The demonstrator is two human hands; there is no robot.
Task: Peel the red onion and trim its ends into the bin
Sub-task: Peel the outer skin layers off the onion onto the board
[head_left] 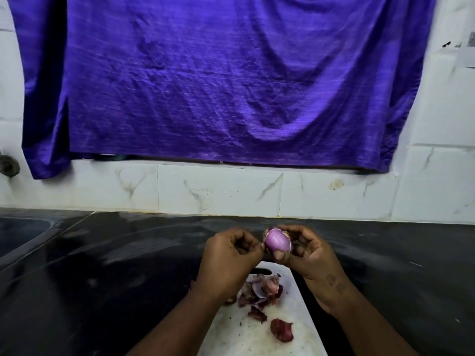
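"While a purple cloth hangs across most of the white tiled wall, what lies below it?" the desk asks.

"A dark stone countertop, and at its near edge a white cutting board," the photographer replies.

"Any writing to quote?"

"Only dark marks on the right wrist, too blurred to read."

"And the hands?"

"Both are raised above the far end of the board. The right hand cups the red onion, with its thumb pressed on the near side and its fingers curled over the far side. The left hand, its fingers curled, pinches at the onion's left end. Whether it has skin or bulb, I cannot tell."

"How does the onion lie?"

"It is held between the two hands, clear of the board. Its long axis runs roughly sideways, with one end toward each hand. The peeled pink-purple flank faces the camera, and papery skin clings at the left end and along the top."

"Anything smaller?"

"A heap of peels lies on the board beneath the hands, just beside the left wrist. One loose peel lies nearer the camera, apart from the heap."
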